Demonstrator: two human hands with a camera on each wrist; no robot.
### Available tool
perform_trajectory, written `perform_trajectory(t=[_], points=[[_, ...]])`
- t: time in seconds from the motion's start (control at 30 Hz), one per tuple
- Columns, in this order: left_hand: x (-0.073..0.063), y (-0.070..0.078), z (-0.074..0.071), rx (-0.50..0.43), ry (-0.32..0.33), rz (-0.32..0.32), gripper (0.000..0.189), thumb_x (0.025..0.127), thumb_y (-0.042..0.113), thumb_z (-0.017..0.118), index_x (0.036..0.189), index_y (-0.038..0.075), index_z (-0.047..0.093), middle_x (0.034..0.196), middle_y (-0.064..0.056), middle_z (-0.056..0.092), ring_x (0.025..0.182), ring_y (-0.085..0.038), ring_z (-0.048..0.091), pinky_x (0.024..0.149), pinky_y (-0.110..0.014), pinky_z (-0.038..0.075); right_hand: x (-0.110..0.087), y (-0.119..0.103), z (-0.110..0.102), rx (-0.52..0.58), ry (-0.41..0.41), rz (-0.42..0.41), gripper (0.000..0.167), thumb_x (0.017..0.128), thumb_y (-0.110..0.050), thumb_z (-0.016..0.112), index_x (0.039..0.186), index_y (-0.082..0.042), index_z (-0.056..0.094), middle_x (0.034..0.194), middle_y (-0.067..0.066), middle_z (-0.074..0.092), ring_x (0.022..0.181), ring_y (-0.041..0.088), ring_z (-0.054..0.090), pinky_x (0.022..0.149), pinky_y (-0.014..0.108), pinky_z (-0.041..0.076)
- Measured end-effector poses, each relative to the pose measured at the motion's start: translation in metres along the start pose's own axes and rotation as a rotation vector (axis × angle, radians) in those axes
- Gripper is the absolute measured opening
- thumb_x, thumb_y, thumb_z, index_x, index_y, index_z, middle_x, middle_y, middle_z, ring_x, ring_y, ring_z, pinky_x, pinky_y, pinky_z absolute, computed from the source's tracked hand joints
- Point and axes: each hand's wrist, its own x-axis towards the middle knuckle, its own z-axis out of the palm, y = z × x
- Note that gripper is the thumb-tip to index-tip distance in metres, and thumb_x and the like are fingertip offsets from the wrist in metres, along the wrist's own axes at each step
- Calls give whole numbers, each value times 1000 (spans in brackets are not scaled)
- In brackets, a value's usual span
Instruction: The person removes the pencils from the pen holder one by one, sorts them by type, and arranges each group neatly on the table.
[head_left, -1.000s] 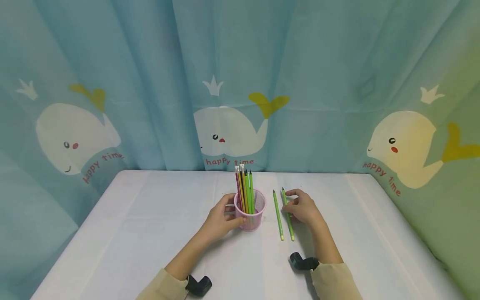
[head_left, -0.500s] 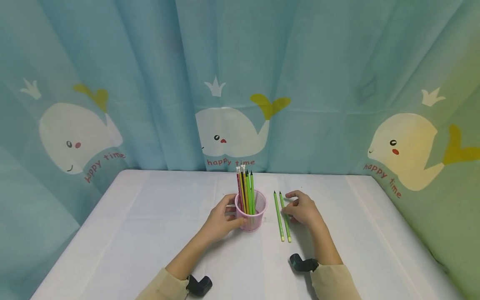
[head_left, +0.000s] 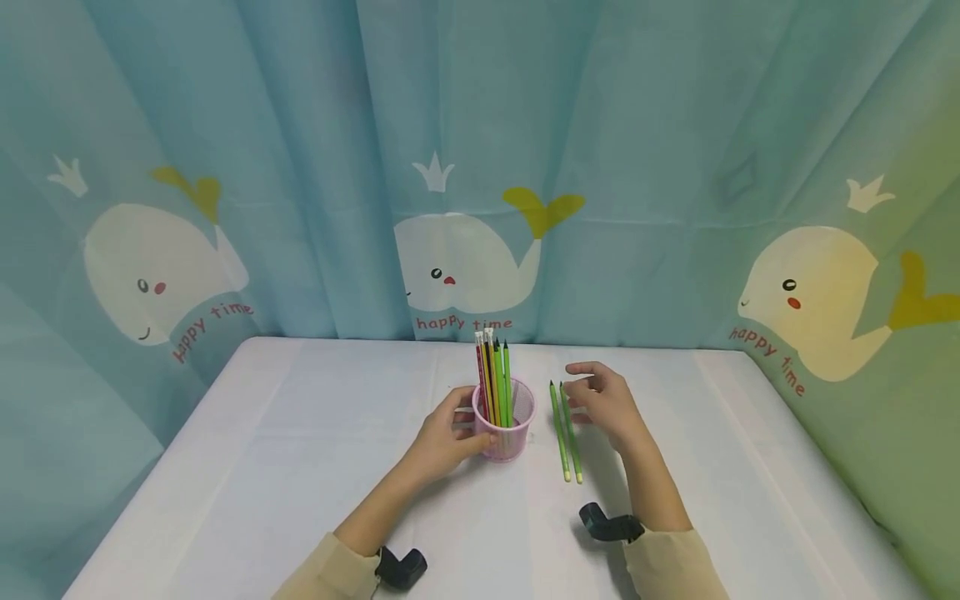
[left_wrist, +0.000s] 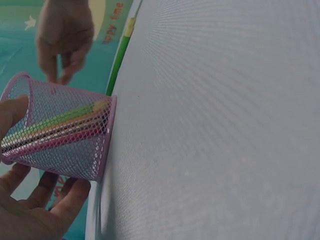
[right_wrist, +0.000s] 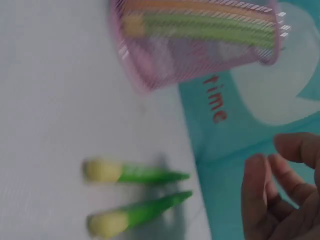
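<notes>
A pink mesh pencil cup (head_left: pixel 510 442) stands upright on the table, holding several pencils (head_left: pixel 501 387) in red, yellow, black and green. My left hand (head_left: pixel 438 442) grips its left side, the thumb in front and the fingers around the back, as the left wrist view also shows. To the right of the cup lie two green pencils, a left one (head_left: pixel 559 437) and a right one (head_left: pixel 573 446), nearly parallel, points away from me. My right hand (head_left: pixel 611 408) hovers over the right one's pointed end, fingers loosely bent. In the right wrist view its fingers (right_wrist: pixel 255 185) hold nothing.
The white table (head_left: pixel 315 467) reaches back to a blue curtain (head_left: pixel 637 275) printed with whales. Each wrist wears a black camera mount, one on the left (head_left: pixel 401 569) and one on the right (head_left: pixel 609 525).
The right pencil has slid left, closer to the other green pencil. My right hand has since lifted away from it and opened its fingers. My left hand stays on the cup.
</notes>
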Motion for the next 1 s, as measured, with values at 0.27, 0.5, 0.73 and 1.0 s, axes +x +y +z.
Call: perform_trajectory(t=[0.27,0.5,0.73,1.0], points=[[2,-2,0,-7,4,0,70,83,9,80,143,5,44,134,-21,55,119,-39,59,99,-46,55,-9,-24,10,161,-119,-82,38,95,-17,65,130,-7,57,105,11,63,90,21,63,74,33,62],[1,-2,1,-24,4,-17,71,83,9,80,143,8,43,135,-19,55,120,-38,59,99,-45,55,-14,-27,28,144,-110,-218,30,96,-12,64,125,-3,60,105,11,63,95,18,63,76,32,61],[2,-3,1,-32,1,-2,71,84,9,79,144,6,43,135,-19,54,121,-38,59,100,-44,55,-12,-23,42,51,-173,-285,30,97,-16,63,127,-9,63,129,14,61,119,28,57,97,45,54],[1,-3,1,-28,-6,-1,70,85,10,79,144,6,42,135,-20,54,121,-40,58,100,-46,54,-13,-18,51,69,-268,-309,39,98,-16,61,137,-11,58,146,10,53,138,37,45,111,63,38]])
